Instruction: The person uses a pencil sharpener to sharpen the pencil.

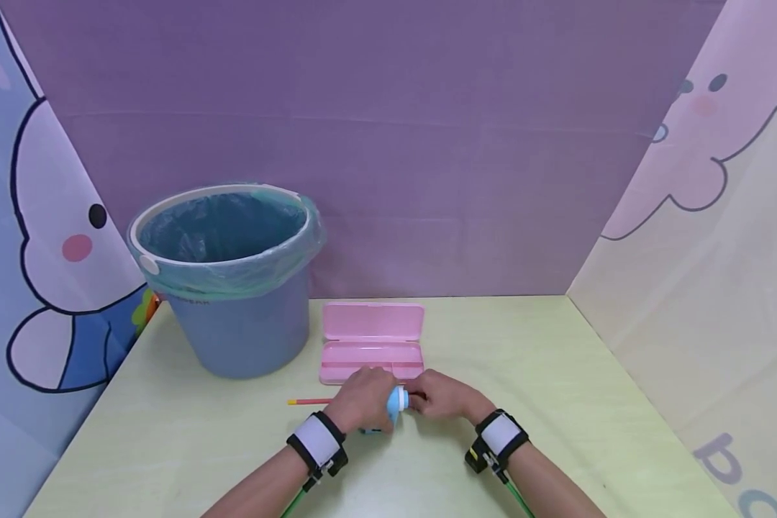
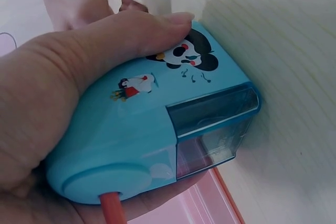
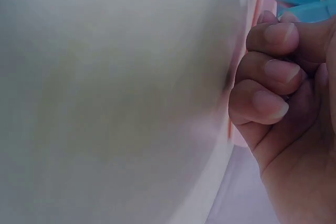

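Note:
My left hand (image 1: 365, 398) grips a light blue pencil sharpener (image 2: 134, 140) with panda pictures and a clear shavings drawer (image 2: 210, 145). Its thumb lies across the printed side. A red pencil (image 2: 112, 208) sticks into the round end of the sharpener; in the head view the pencil (image 1: 309, 401) shows a yellow tip pointing left. At the sharpener's other end, my right hand (image 1: 447, 396) has its fingers curled around the crank. In the right wrist view a light blue crank arm (image 3: 304, 11) reaches to those fingers, which hide the knob.
An open pink pencil case (image 1: 372, 322) lies just behind the hands, its lid tipped back. A blue bin (image 1: 246, 331) with a teal liner stands at the back left of the pale table (image 1: 518, 345). A purple wall (image 1: 460, 180) closes off the back.

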Available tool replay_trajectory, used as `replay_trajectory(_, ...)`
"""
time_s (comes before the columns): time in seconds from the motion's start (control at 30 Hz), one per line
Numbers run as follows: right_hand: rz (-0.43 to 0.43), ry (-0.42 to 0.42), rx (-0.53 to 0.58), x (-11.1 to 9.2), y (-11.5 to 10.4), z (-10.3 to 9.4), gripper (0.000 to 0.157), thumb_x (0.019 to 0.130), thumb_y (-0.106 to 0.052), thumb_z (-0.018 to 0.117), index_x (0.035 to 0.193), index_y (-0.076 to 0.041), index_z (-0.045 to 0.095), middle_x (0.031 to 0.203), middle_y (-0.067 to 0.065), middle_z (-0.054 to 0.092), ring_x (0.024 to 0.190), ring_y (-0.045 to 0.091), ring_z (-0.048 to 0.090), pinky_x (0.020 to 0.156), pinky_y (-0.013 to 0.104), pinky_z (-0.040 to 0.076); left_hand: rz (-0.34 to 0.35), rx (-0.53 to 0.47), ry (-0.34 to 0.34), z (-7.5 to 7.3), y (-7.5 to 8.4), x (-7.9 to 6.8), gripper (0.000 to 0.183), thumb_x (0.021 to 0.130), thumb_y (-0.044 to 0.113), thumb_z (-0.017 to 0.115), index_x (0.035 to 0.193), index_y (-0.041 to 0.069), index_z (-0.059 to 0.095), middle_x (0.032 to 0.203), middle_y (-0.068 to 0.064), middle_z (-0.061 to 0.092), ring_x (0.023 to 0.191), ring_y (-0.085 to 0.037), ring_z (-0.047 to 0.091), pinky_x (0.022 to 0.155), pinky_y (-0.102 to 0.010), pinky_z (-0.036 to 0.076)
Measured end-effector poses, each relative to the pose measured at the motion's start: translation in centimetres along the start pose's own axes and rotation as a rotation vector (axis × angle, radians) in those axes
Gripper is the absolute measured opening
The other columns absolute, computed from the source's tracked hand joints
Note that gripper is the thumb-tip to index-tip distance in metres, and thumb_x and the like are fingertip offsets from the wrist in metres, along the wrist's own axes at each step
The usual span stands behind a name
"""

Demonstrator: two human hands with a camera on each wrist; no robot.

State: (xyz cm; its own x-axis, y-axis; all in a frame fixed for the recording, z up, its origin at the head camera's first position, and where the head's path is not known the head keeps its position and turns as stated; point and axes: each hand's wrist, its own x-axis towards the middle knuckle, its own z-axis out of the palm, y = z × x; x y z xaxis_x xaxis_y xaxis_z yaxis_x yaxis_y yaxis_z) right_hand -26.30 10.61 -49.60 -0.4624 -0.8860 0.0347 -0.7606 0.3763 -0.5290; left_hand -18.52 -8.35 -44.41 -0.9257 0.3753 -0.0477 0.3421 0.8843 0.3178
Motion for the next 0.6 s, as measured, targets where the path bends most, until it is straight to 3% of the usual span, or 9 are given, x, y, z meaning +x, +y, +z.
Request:
replay_trajectory(0.27,0.009,-0.022,-0.038,-0.4,-0.5,0.3,0.025,0.096,-0.004,0.058,0.072,-0.01,0.06,0.063,-0.013,0.04,0.057,-0.003,0.036,0.057,0.014,0.031,0.003,0.003,0.0,0.1,-0.1,0.1,0.035,0.063,0.018,0.096,0.082,0.013,0.068,0.07,0.006,0.055,0.066,-0.012,0.048,0.063,-0.024,0.04)
replay_trajectory(0.4,0.017,-0.041,-0.032,-0.7,-1.0,0.3,0.026,0.097,-0.006,0.06,0.071,-0.009,0.061,0.062,-0.013,0.038,0.056,-0.004,0.035,0.056,0.014,0.029,0.038,0.039,0.022,0.3,-0.2,0.1,0.034,0.062,0.017,0.094,0.076,0.015,0.062,0.067,0.007,0.052,0.063,-0.011,0.045,0.064,-0.024,0.037)
replay_trajectory(0.6,0.024,-0.062,-0.03,-1.1,-1.7,0.6,0.028,0.098,-0.007,0.06,0.07,-0.01,0.063,0.061,-0.015,0.04,0.054,-0.006,0.034,0.054,0.012,0.028,0.024,0.027,0.033,0.3,-0.3,0.1,0.035,0.06,0.013,0.093,0.073,0.016,0.06,0.066,0.006,0.05,0.062,-0.011,0.045,0.059,-0.024,0.038)
